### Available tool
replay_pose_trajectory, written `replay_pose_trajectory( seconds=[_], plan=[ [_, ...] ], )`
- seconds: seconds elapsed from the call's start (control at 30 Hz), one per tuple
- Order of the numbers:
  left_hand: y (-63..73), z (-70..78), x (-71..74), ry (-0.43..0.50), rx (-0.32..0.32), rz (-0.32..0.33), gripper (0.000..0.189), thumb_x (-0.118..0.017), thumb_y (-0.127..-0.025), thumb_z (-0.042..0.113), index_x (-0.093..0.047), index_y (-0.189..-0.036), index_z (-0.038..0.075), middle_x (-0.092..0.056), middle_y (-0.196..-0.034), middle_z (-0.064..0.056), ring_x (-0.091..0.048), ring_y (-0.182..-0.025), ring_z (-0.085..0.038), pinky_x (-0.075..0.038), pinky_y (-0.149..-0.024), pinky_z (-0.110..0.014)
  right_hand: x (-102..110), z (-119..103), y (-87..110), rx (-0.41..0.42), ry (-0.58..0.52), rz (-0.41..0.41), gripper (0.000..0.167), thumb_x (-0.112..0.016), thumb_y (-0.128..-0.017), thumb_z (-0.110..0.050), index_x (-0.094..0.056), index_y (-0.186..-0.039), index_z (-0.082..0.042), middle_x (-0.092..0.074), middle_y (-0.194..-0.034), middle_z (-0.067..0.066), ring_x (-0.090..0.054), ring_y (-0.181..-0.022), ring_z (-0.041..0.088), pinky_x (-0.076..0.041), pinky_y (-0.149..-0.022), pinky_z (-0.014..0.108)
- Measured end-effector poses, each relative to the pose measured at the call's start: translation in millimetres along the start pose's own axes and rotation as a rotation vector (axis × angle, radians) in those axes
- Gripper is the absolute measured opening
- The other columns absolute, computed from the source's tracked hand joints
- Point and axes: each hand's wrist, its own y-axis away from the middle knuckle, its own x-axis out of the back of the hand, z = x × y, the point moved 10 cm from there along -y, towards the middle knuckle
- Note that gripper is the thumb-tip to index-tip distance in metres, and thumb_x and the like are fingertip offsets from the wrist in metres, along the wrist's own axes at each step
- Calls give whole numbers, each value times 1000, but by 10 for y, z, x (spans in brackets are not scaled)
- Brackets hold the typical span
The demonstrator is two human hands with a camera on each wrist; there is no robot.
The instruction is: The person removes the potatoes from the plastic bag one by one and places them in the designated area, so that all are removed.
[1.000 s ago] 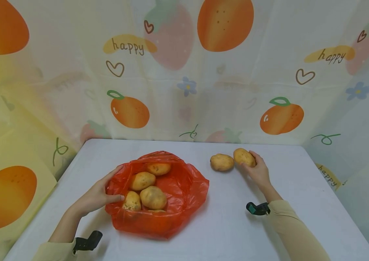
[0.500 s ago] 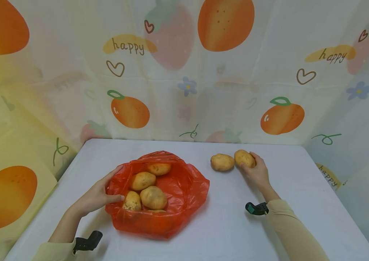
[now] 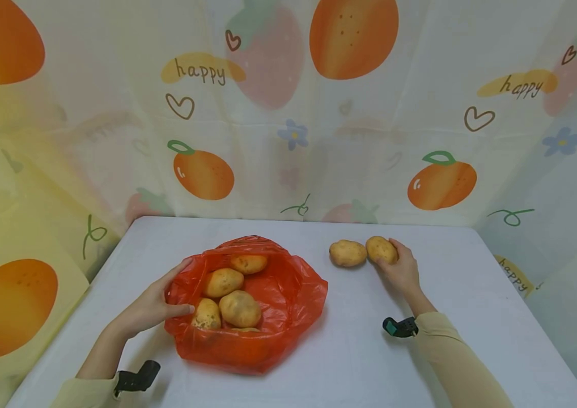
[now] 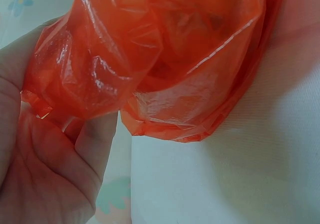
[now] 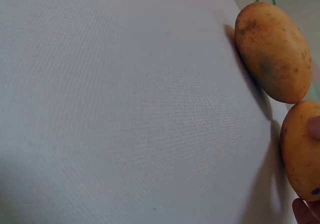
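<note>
My right hand [image 3: 402, 269] grips a potato [image 3: 381, 250] between thumb and fingers, toward the table's far side. Just left of it, a second potato [image 3: 347, 253] lies on the table; the right wrist view shows the held potato [image 5: 302, 149] right at the end of the other potato [image 5: 273, 52]. On the left, a red plastic bag [image 3: 288, 300] gapes upward with several potatoes [image 3: 240, 309] inside. My left hand [image 3: 148, 306] holds the bag's left edge, thumb inside the rim and fingers behind it. In the left wrist view, red film [image 4: 165, 49] hides most of those fingers.
The white table [image 3: 360, 351] ends at a back edge just behind the two potatoes. A fruit-printed curtain [image 3: 344, 170] hangs behind and along both sides. Each wrist wears a black camera mount [image 3: 137, 377].
My right hand has brought its potato slightly down toward me, beside the other potato. The left hand and the bag have stayed put.
</note>
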Motion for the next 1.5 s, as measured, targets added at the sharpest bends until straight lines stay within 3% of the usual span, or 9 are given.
replay_pose_trajectory(
  seconds=[1.5],
  plan=[
    [-35,-79,11,16,22,-7,92,-75,-75,24,-17,-146,38,-27,-148,-11,-36,-126,-39,-50,-86,-46,0,-94,20,92,19,-63,68,-62,-83,-15,-30,-139,5,-33,-138,29,-28,-129,42,-23,-108,53]
  ],
)
